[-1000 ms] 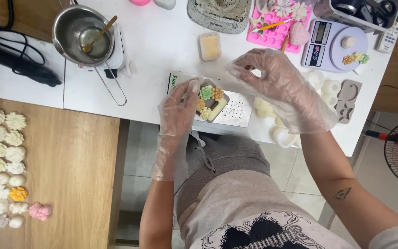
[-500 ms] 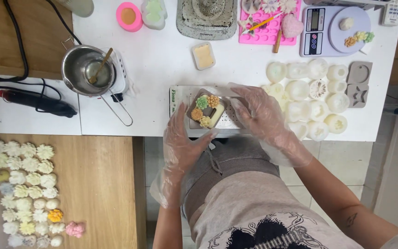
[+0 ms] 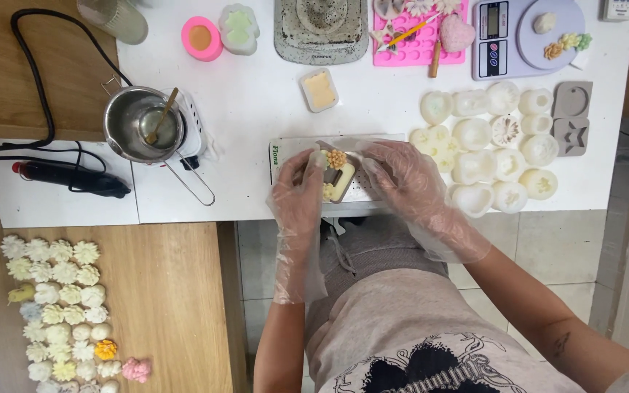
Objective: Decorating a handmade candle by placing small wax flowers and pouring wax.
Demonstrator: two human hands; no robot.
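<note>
Seated at the near edge of a white counter (image 3: 256, 94), a person in loose clear plastic gloves steadies a small brown dish (image 3: 338, 178) dressed with wax flowers, an orange one at its far end and a pale yellow one nearer. The dish sits on a perforated metal tray (image 3: 369, 185) right at the counter's near edge. The left hand (image 3: 298, 191) curls around the dish's left side, fingers pressing it; the right hand (image 3: 402, 178) closes on its right side, though how firmly it grips cannot be told through the glove. A squeeze too hard could snap a flower loose, and a baggy glove could snag a petal. Placed so close to the edge, a nudged tray could tip into the lap below. Just right, a cluster of white silicone moulds (image 3: 493, 142) crowds the right wrist. Farther left, a metal melting pot (image 3: 143, 124) with a spoon stands on a small warmer, its long handle jutting nearward where an elbow might catch it.
</note>
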